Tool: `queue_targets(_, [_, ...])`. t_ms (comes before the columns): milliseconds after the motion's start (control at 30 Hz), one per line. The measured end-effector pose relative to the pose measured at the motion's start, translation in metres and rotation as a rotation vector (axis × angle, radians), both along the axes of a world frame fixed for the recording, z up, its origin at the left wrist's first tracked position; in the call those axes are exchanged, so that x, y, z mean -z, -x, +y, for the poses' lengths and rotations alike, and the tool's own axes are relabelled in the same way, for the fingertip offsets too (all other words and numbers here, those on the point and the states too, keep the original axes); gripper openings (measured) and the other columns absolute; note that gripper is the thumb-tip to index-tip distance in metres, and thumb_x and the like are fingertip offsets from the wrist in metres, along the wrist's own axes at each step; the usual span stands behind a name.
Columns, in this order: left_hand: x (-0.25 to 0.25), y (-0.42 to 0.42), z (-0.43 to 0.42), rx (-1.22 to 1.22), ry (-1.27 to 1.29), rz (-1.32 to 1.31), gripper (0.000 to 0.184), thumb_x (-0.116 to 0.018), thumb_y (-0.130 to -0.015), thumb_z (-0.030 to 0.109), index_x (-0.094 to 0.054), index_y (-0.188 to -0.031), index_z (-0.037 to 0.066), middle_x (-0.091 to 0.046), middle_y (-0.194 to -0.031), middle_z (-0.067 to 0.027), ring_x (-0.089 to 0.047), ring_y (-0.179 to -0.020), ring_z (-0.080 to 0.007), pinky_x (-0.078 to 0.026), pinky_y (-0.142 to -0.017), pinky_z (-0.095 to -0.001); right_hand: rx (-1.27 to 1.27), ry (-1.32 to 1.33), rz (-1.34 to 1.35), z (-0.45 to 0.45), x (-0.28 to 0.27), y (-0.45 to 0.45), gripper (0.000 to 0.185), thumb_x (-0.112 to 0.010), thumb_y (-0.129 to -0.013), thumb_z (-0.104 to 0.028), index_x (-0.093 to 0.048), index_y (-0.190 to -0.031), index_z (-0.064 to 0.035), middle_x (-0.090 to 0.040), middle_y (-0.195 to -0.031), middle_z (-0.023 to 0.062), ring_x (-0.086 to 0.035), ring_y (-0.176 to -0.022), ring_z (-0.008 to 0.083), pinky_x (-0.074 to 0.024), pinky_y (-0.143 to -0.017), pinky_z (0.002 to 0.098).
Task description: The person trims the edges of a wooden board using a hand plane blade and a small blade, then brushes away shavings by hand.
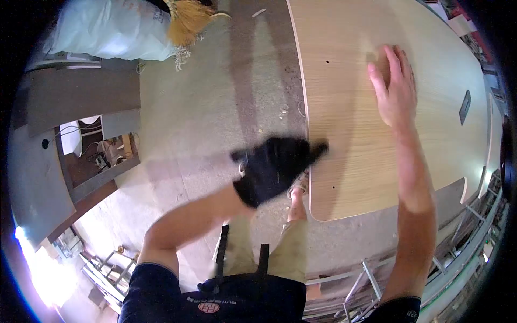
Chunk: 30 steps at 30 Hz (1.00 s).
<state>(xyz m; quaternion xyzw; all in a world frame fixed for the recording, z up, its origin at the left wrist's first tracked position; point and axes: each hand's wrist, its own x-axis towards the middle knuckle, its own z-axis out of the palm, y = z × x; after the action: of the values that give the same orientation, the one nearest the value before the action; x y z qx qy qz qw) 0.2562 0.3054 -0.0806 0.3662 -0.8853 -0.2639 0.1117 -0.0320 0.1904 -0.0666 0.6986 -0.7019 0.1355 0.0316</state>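
A large light wood-grain panel (355, 107) with rounded corners fills the right of the head view. My bare right hand (397, 89) lies on its top face, fingers stretched out and thumb apart, holding nothing. My left hand (274, 167) wears a black glove and is by the panel's near left edge. Motion smears its fingers, so their closure is unclear, and so is whether they touch the edge. Two small dark holes are visible near that edge. A dark rectangular slot plate (465, 107) sits farther right in the panel.
To the left stands a dark desk-like furniture piece (81, 97) with a cable-filled opening. A white bag (110, 29) and a straw broom (188, 22) are at the top left. Metal frames (369, 277) lie along the lower right. My feet are on the concrete floor (199, 118).
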Motion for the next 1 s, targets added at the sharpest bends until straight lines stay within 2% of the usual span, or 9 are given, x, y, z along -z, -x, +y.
queue_targets(67, [-0.007,0.001,0.065,0.126,-0.114,0.109,0.025,-0.056,-0.099,0.022,-0.069,-0.119,0.016,-0.065,-0.074,-0.0097,-0.064,-0.059,-0.0279,-0.052,-0.053,-0.0427,-0.001,0.004,-0.002,0.003,0.002,-0.001,0.072,-0.045,-0.097,-0.065,-0.045,-0.148,-0.0138,-0.039,-0.156,0.0153,-0.036,-0.143,0.0365,-0.0317,-0.118,0.0479])
queue_targets(167, [0.009,0.000,0.121,0.345,-0.176,-0.053,0.026,-0.056,-0.100,0.024,-0.067,-0.122,0.015,-0.066,-0.079,-0.0097,-0.065,-0.064,-0.0256,-0.053,-0.057,-0.0410,0.000,0.036,0.019,-0.001,0.000,0.000,0.072,-0.047,-0.096,-0.065,-0.046,-0.147,-0.0143,-0.040,-0.155,0.0153,-0.037,-0.142,0.0366,-0.0334,-0.117,0.0477])
queue_targets(233, [-0.003,-0.010,0.092,0.176,-0.318,-0.063,0.037,-0.057,-0.096,0.026,-0.061,-0.131,0.014,-0.067,-0.084,-0.0095,-0.066,-0.066,-0.0256,-0.056,-0.062,-0.0377,-0.017,0.044,0.041,0.000,0.005,0.004,0.071,-0.048,-0.096,-0.064,-0.046,-0.147,-0.0151,-0.040,-0.155,0.0152,-0.037,-0.142,0.0361,-0.0334,-0.117,0.0474])
queue_targets(333, [-0.028,0.003,0.010,-0.244,0.182,0.015,0.050,-0.058,-0.090,0.016,-0.057,-0.140,0.018,-0.066,-0.091,-0.0122,-0.068,-0.074,-0.0284,-0.056,-0.064,-0.0403,-0.002,0.041,0.000,0.000,0.007,0.004,0.071,-0.048,-0.095,-0.064,-0.046,-0.147,-0.0159,-0.040,-0.155,0.0149,-0.037,-0.142,0.0354,-0.0336,-0.117,0.0472])
queue_targets(433, [0.004,0.006,-0.006,-0.282,0.278,0.089,0.054,-0.058,-0.087,0.015,-0.055,-0.141,0.017,-0.064,-0.084,-0.0103,-0.065,-0.066,-0.0273,-0.053,-0.053,-0.0377,-0.024,0.049,-0.029,-0.001,0.009,0.005,0.072,-0.047,-0.095,-0.065,-0.045,-0.148,-0.0161,-0.040,-0.155,0.0149,-0.035,-0.143,0.0350,-0.0327,-0.117,0.0471])
queue_targets(567, [-0.004,0.012,0.124,-0.016,0.125,0.119,0.045,-0.070,-0.083,0.015,-0.068,-0.127,0.022,-0.058,-0.064,-0.0054,-0.057,-0.053,-0.0155,-0.043,-0.045,-0.0342,-0.007,0.036,-0.036,-0.002,0.012,0.007,0.073,-0.048,-0.095,-0.065,-0.045,-0.149,-0.0162,-0.039,-0.156,0.0153,-0.035,-0.144,0.0354,-0.0306,-0.118,0.0473])
queue_targets(667, [-0.018,0.009,0.140,0.063,0.240,0.263,0.046,-0.075,-0.076,0.011,-0.071,-0.121,0.018,-0.057,-0.068,-0.0010,-0.055,-0.053,-0.0144,-0.046,-0.050,-0.0353,-0.032,0.023,-0.040,-0.004,0.007,0.006,0.074,-0.047,-0.095,-0.066,-0.044,-0.149,-0.0154,-0.038,-0.157,0.0157,-0.034,-0.145,0.0357,-0.0293,-0.119,0.0475])
queue_targets(833, [-0.006,0.005,0.064,-0.270,0.170,0.197,0.059,-0.068,-0.077,0.010,-0.061,-0.135,0.010,-0.060,-0.079,-0.0091,-0.061,-0.066,-0.0215,-0.051,-0.057,-0.0357,-0.059,0.018,-0.051,-0.004,0.012,0.011,0.074,-0.048,-0.095,-0.064,-0.044,-0.149,-0.0133,-0.035,-0.158,0.0167,-0.032,-0.145,0.0353,-0.0288,-0.119,0.0474])
queue_targets(1000, [-0.011,0.028,0.175,-0.171,0.174,0.128,0.042,-0.072,-0.083,0.014,-0.070,-0.125,0.015,-0.061,-0.073,-0.0032,-0.058,-0.051,-0.0140,-0.045,-0.047,-0.0283,-0.088,0.030,-0.060,-0.004,0.016,0.011,0.075,-0.051,-0.095,-0.062,-0.044,-0.148,-0.0086,-0.035,-0.157,0.0202,-0.032,-0.145,0.0382,-0.0287,-0.118,0.0495])
